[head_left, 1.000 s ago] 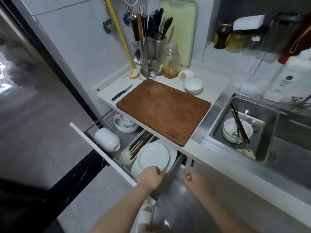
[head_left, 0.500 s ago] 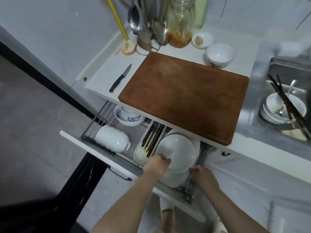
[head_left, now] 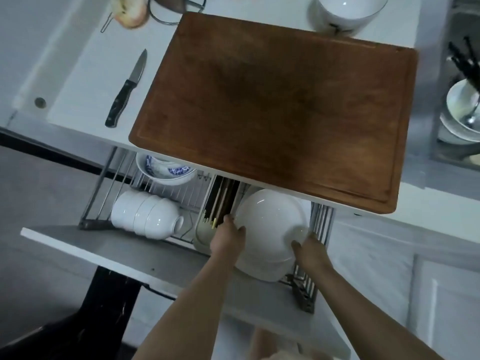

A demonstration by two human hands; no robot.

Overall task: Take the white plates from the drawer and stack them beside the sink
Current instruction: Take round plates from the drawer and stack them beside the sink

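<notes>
A stack of white plates [head_left: 270, 224] lies at the right end of the open wire drawer [head_left: 104, 193] under the counter. My left hand [head_left: 228, 237] grips the stack's left rim, fingers curled under it. My right hand [head_left: 310, 252] holds the right rim, thumb on the top plate. The stack's far edge is hidden under the wooden cutting board [head_left: 275, 107]. The steel sink [head_left: 452, 141] is at the right edge of the view.
In the drawer: a row of white bowls on their side [head_left: 146, 216], blue-patterned bowls [head_left: 166, 172], a chopstick tray [head_left: 220, 201]. On the counter: a knife [head_left: 126, 89], a white bowl [head_left: 345, 11]. Bowls with chopsticks sit in the sink. The drawer's white front [head_left: 104, 248] juts toward me.
I have leaned in closer over the drawer. My right hand has moved from the drawer's side onto the right rim of the plates, so both hands now hold the stack.
</notes>
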